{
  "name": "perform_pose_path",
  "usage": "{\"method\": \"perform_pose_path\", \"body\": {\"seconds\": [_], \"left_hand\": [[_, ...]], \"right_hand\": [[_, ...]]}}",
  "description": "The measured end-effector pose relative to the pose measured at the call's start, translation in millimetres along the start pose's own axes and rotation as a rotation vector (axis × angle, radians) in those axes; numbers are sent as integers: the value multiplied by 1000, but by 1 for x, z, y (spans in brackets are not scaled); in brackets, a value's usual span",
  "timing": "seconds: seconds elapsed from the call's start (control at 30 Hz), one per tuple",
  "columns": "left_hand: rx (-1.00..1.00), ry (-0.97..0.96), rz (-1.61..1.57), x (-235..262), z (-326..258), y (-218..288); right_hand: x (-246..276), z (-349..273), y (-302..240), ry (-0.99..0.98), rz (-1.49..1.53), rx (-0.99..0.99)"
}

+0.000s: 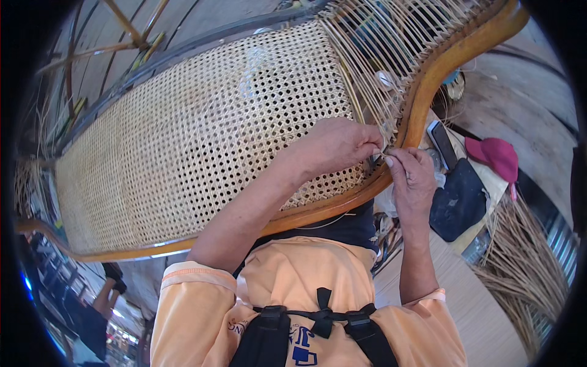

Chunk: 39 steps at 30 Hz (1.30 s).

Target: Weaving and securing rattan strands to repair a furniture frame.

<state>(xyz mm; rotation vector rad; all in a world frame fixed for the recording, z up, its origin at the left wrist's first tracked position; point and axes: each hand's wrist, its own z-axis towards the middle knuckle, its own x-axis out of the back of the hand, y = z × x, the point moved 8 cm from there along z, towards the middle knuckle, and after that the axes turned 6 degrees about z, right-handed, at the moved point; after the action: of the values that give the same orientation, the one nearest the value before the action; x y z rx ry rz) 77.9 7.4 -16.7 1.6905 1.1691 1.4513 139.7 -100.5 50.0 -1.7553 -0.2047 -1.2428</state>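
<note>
A long curved wooden frame [428,73] carries a woven cane panel [232,128] with rows of small holes. Towards its right end, loose cane strands [379,49] stretch across without the finished weave. My left hand [345,144] reaches over the panel, its fingers pinched together near the frame's inner edge. Facing it, my right hand [414,177] is closed by the wooden rail, thumb and forefinger meeting close to the left fingertips. Between them runs what looks like a thin cane strand, mostly hidden by the fingers.
To the right lie a phone [441,144], a dark red cap [493,158], a black cloth-like item [458,200] and a bundle of cane strips [520,263]. Bamboo poles [125,24] stand at the far left. Another person's leg [104,298] shows at lower left.
</note>
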Motion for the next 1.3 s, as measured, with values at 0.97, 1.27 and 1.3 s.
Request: {"method": "perform_pose_path", "body": {"seconds": [0.97,1.27,1.3], "left_hand": [[192,525,-768,17,-5,-66],[221,545,-1033,23,-7,-71],[272,556,-1179,21,-8,-76]], "right_hand": [[-22,-2,11,-139,-439,-374],[-38,4,-4,-453,-848,-213],[-36,7,-7,-437,-843,-219]]}}
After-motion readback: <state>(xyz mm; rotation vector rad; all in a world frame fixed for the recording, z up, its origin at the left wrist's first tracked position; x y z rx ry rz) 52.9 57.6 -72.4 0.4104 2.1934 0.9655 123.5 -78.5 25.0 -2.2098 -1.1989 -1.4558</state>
